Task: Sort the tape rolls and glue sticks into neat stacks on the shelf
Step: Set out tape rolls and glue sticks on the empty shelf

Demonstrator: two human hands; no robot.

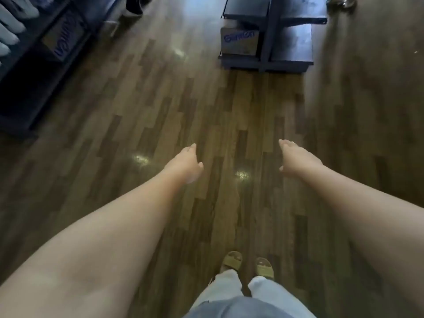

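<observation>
No tape rolls or glue sticks can be seen, so where they are cannot be told. Both arms reach out forward and down over the wood floor (160, 99). The left hand (185, 162) has loose, nearly straight fingers and holds nothing. The right hand (298, 158) is the same, fingers relaxed and empty. The two hands are well apart and touch nothing. Below them are two feet in tan sandals (246, 262) and light trousers (250, 292). Far ahead stands a dark shelf unit (289, 31) on the floor. A cardboard box (239, 41) with blue letters sits on its bottom shelf. At the far left is another dark rack (46, 53), blurry, with pale things on it.
</observation>
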